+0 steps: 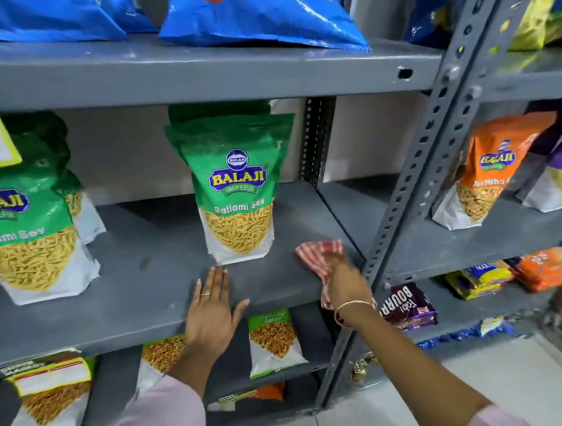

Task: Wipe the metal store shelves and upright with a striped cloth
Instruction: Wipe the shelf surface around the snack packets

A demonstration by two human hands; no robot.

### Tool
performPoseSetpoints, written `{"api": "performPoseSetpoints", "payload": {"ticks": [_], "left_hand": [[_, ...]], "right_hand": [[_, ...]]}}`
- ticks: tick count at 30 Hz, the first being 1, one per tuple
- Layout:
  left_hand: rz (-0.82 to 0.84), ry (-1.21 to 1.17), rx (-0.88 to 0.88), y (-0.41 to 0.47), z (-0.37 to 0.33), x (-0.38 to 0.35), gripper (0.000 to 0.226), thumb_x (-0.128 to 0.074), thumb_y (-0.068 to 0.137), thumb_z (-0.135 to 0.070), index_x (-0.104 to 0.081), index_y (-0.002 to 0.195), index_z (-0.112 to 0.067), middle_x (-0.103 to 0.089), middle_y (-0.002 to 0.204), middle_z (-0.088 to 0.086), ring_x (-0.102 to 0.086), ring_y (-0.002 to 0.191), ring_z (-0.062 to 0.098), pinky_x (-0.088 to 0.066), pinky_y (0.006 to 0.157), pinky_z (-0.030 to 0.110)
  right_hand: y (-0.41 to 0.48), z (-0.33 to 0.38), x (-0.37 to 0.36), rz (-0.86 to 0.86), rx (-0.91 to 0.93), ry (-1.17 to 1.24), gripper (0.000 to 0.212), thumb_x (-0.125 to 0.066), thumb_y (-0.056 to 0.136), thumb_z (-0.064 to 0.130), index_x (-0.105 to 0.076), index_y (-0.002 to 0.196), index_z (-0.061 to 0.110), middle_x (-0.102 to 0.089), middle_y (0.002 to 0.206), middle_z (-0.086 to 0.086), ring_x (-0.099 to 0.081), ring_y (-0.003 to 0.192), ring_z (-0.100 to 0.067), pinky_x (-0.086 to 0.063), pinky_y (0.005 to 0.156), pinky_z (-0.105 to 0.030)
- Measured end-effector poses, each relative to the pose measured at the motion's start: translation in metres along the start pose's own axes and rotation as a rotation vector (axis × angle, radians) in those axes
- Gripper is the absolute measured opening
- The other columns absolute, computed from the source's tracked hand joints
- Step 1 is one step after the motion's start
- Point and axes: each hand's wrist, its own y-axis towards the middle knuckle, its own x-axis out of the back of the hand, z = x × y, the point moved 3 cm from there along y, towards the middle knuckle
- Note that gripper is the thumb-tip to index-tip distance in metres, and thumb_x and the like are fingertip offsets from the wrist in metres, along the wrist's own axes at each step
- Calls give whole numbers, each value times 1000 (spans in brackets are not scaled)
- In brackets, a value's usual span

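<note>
We see a grey metal shelf point(144, 292) with a matt painted finish, faintly scuffed. The perforated upright point(415, 167) shows the same dull grey metal. The striped cloth point(317, 260) looks soft and woven. The green snack pouch point(236, 189) is smooth plastic; the blue bags point(255, 14) shine glossier.

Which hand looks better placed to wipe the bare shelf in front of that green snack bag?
The right hand: it already holds the striped cloth on the shelf. The left hand lies flat and empty near the green bag.
</note>
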Motion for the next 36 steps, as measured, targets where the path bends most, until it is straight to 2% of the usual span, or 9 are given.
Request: {"api": "performPoseSetpoints", "payload": {"ticks": [2, 4, 6, 7, 8, 10, 15, 26, 36], "left_hand": [[-17, 0, 43, 2, 2, -3, 91, 5, 93, -58, -52, 127, 3, -51, 135, 16, -47, 125, 29, -31, 104, 43], [-15, 7, 59, 4, 3, -3, 90, 3, 93, -59, -55, 125, 2, -54, 132, 16, -52, 121, 28, -37, 100, 43], [-1, 16, 49, 6, 3, -3, 88, 1, 94, -58, -59, 120, 1, -58, 127, 16, -57, 115, 28, -44, 94, 42], [-3, 22, 39, 7, 3, -2, 88, 0, 94, -57, -60, 119, 1, -59, 125, 16, -58, 113, 28, -45, 93, 41], [-4, 26, 31, 7, 4, -2, 87, 0, 94, -58, -60, 119, 1, -60, 125, 16, -58, 113, 28, -44, 95, 38], [0, 21, 20, 7, 5, -3, 86, -2, 94, -58, -59, 120, 2, -59, 125, 17, -58, 113, 29, -31, 102, 36], [0, -12, 37, 8, 6, -3, 84, -5, 94, -58, -57, 123, 1, -57, 127, 18, -57, 114, 31, -8, 108, 27], [41, -33, 68, 7, 6, -7, 80, -8, 94, -58, -54, 126, 0, -53, 132, 16, -53, 119, 30, -12, 108, 29], [73, -42, 68, 7, 5, -4, 83, -6, 94, -57, -54, 125, 3, -54, 130, 19, -53, 119, 33, -16, 109, 31]], "right_hand": [[13, 2, 3, 23, -109, 110, 55, -44, 95, 4, -26, 146, 15, -31, 152, -18, -39, 134, -35, -39, 108, -37], [27, 9, -2, 49, -186, 162, 53, -42, 99, 9, -20, 147, 6, -23, 156, -17, -39, 133, -24, -31, 88, 8], [52, 4, -6, -28, -278, 372, 60, -64, 88, 18, -31, 139, 16, -43, 140, -23, -58, 100, -17, -45, 60, 7], [58, 9, -1, 17, -319, 425, 72, -78, 74, 28, -36, 131, 17, -47, 131, -27, -59, 100, -22, -61, 71, -20], [73, 9, -9, 50, -360, 283, 87, -80, 66, 39, -33, 134, 12, -40, 136, -28, -51, 117, -30, -48, 103, -40], [99, 6, -18, 71, -414, 184, 101, -73, 75, 42, -12, 148, 6, -12, 156, -25, -14, 144, -40, -19, 119, -54], [149, 20, -14, -11, -237, 202, 76, -55, 89, 22, -13, 147, -4, -3, 157, -27, -6, 146, -41, -13, 120, -55], [256, 57, -46, 220, 247, -125, 84, -1, 74, 67, -6, 150, 32, 0, 162, -4, 7, 147, -39, -10, 118, -61], [117, 51, -10, 122, 319, 153, 56, -43, 96, 20, -25, 148, 30, -10, 161, -1, -25, 145, -25, -26, 119, -39]]}}
